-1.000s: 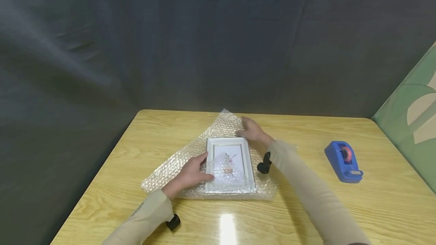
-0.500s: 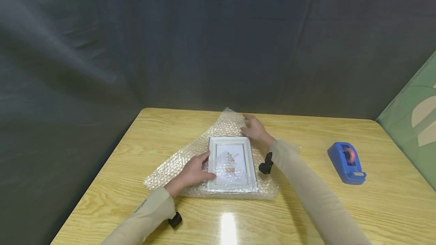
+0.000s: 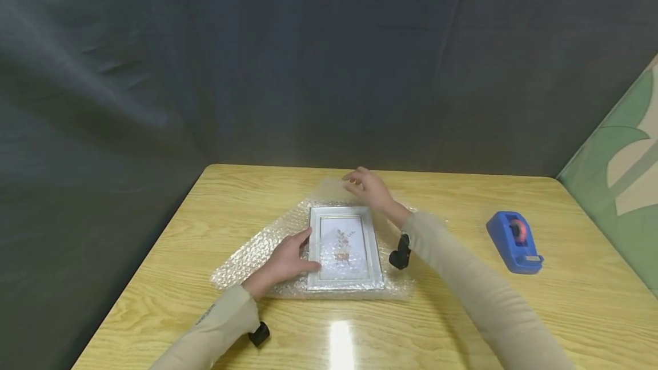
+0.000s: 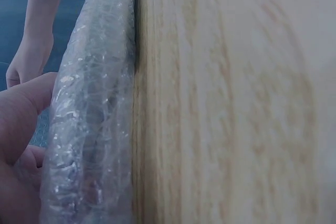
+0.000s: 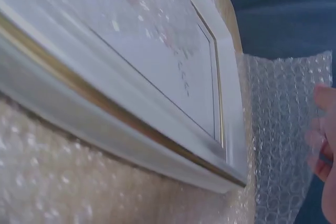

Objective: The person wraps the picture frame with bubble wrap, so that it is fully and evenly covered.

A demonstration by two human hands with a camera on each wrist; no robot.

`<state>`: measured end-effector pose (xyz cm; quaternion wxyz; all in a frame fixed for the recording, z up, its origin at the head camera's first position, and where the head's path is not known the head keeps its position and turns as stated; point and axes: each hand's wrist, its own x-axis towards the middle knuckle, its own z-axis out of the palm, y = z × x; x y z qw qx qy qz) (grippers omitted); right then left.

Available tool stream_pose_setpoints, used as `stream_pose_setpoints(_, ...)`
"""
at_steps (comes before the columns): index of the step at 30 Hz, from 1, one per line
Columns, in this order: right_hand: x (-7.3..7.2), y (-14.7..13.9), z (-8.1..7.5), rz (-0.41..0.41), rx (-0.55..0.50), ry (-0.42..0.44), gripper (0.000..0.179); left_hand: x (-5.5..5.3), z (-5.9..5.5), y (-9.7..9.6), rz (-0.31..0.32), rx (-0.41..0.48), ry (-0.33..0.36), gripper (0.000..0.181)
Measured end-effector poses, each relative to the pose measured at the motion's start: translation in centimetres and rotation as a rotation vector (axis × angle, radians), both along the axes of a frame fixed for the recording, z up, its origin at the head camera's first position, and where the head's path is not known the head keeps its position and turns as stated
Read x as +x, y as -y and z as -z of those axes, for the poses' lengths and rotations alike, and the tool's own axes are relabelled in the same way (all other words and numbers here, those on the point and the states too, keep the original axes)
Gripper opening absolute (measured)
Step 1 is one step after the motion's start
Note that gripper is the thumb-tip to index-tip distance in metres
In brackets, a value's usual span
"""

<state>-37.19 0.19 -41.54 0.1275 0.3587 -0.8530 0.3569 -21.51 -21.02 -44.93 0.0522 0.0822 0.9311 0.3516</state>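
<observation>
A white picture frame (image 3: 371, 238) with a flower print lies face up on a sheet of bubble wrap (image 3: 257, 250); a layer of the wrap covers its nearer part. My left hand (image 3: 285, 260) rests at the frame's left side, thumb and forefinger spread over the wrapped edge. Beyond the frame's top edge, my right hand (image 3: 372, 190) pinches the far flap of bubble wrap (image 5: 278, 129) and holds it raised. The right wrist view shows its fingers curled at the flap's edge. In the left wrist view, the wrap's folded near edge (image 4: 94, 108) lies along the table.
A blue tape dispenser (image 3: 514, 242) with a pink-cored roll stands on the wooden table (image 3: 452, 301) to the right. Dark sheeting (image 3: 329, 73) hangs behind and to the left. A green patterned panel (image 3: 617, 176) borders the right side.
My right hand has lifted the far flap of bubble wrap off the table and tilted it up toward the frame. My left hand stays in place on the frame's left side.
</observation>
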Motion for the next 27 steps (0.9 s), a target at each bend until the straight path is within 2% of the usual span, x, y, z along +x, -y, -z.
stream_pose_setpoints(7, 1.7, 0.4, -0.3, -0.053, -0.019, -0.014, 0.016, 0.0, 0.1, 0.0, 0.007, -0.004, -0.022, 0.092)
stream_pose_setpoints(15, 4.1, -0.5, -0.2, -0.120, 0.057, 0.060, 0.021, 0.1, 0.2, 0.0, -0.015, -0.007, -0.031, 0.092)
stream_pose_setpoints(21, 5.9, -1.8, 1.8, -0.173, 0.071, 0.107, 0.020, 0.2, 0.3, -0.3, -0.023, -0.012, -0.028, 0.093)
stream_pose_setpoints(27, 7.1, -2.0, 3.9, -0.175, 0.049, 0.095, 0.017, 0.3, 0.2, -0.3, -0.022, -0.024, -0.033, 0.092)
